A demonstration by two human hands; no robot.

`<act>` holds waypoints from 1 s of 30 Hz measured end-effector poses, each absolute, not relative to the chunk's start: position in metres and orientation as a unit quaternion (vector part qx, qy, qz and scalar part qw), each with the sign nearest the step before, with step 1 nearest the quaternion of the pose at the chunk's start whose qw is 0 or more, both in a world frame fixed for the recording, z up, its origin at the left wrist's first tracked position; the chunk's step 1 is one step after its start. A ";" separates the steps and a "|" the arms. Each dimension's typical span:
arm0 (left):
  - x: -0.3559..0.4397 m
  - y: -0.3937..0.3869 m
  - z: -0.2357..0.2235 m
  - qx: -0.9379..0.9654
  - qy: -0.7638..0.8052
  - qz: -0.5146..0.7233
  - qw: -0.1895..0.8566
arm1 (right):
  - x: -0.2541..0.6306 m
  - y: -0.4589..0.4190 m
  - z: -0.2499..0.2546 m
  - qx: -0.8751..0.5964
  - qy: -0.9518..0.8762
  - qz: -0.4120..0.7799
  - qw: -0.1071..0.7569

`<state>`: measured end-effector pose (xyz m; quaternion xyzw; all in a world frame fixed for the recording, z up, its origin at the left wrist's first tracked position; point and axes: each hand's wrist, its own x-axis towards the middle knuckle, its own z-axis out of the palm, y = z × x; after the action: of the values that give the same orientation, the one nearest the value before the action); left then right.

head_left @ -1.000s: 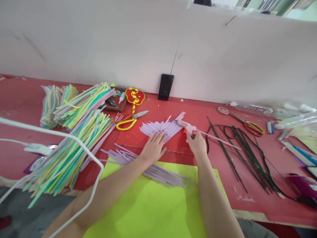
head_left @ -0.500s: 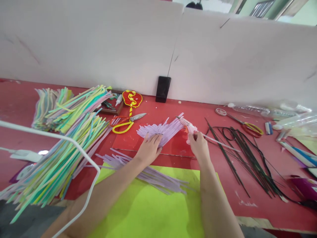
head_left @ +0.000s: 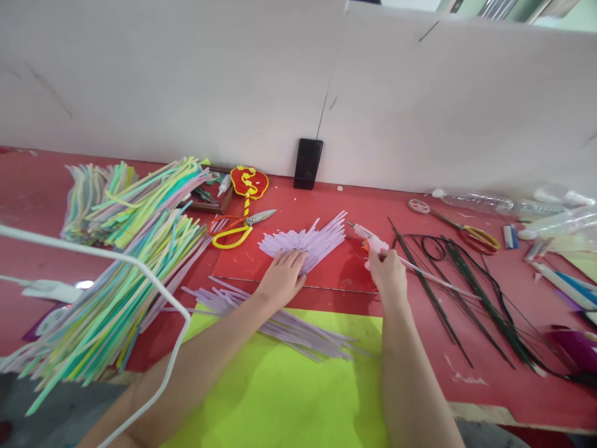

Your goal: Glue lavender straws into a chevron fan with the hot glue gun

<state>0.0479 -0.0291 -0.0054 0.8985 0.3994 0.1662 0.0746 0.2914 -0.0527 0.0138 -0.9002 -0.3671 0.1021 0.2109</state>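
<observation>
My left hand (head_left: 283, 274) lies with fingers stretched over a fan of lilac pipe cleaners (head_left: 324, 239), pressing on it. The fan rests on a red board (head_left: 242, 264). To the right, my right hand (head_left: 388, 274) is closed around a pale pink glue gun (head_left: 369, 236), whose nozzle points left toward the fan's right end, apart from it. A long clear glue stick (head_left: 438, 280) sticks out of the gun's back. Loose lilac pipe cleaners (head_left: 298, 333) lie nearer me, across the front of the board and a yellow-green sheet (head_left: 280, 392).
Bundles of multicoloured pipe cleaners (head_left: 116, 305) cover the left side, with a white cable (head_left: 153, 292) in front. Scissors (head_left: 237, 230) lie behind the board, and a phone (head_left: 308, 163) leans on the white partition. Dark green stems (head_left: 485, 298), more scissors (head_left: 471, 236) and plastic bottles (head_left: 476, 202) are at right.
My right hand has drawn the glue gun to the right, away from the lilac fan. My left hand stays on the fan. The view has shifted slightly.
</observation>
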 end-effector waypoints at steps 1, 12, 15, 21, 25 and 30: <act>0.048 -0.029 -0.005 0.898 0.398 0.169 0.075 | 0.292 -0.052 0.012 -0.900 -0.370 0.104 0.205; 0.048 -0.030 -0.005 0.910 0.360 0.197 0.058 | 0.294 -0.049 0.003 -0.891 -0.375 0.079 0.244; 0.048 -0.030 -0.005 0.912 0.353 0.199 0.055 | 0.292 -0.050 0.005 -0.887 -0.366 0.075 0.270; 0.047 -0.030 -0.003 0.915 0.346 0.196 0.070 | 0.288 -0.050 0.008 -0.891 -0.338 0.095 0.288; 0.046 -0.029 -0.002 0.909 0.352 0.207 0.086 | 0.287 -0.053 0.014 -0.863 -0.346 0.053 0.363; 0.046 -0.033 -0.002 0.911 0.345 0.206 0.089 | 0.270 -0.051 0.012 -0.772 -0.425 0.073 0.467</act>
<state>0.0464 -0.0325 -0.0022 0.9115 0.3445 0.2065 0.0889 0.2698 -0.0512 0.0121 -0.7719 -0.4250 0.0732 0.4671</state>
